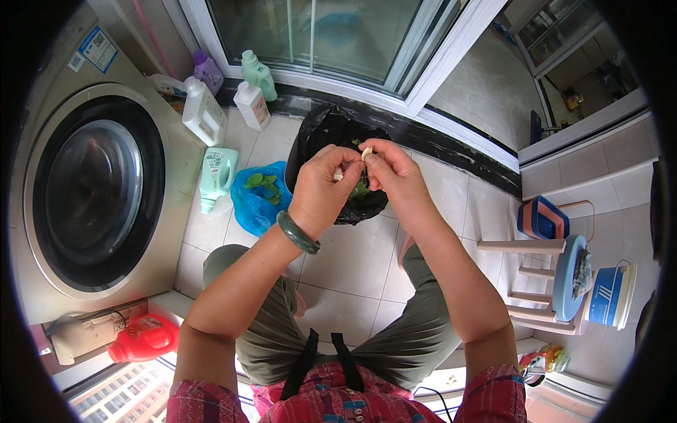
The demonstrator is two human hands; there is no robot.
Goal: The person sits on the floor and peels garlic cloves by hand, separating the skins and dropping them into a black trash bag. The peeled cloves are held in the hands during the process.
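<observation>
Above a bin lined with a black plastic bag [317, 129], my two hands meet at the fingertips. The thumb and forefinger of my right hand [394, 168] pinch a small pale piece that looks like a garlic clove [366, 152]. My left hand [327, 177] has its fingertips against the same piece. Another whitish piece [338, 173], perhaps garlic, is tucked in the curled fingers of my left hand. A dark green bangle [298, 232] circles my left wrist. Green leaves [360, 190] show inside the bin, partly hidden by my hands.
Left of the bin, a blue plastic bag [254, 209] holds green leaves. Several detergent bottles, one of them light green [218, 172], stand or lie beside a front-loading washing machine [100, 190]. At right, a blue-topped stool [568, 280] lies on its side near a bucket [608, 296].
</observation>
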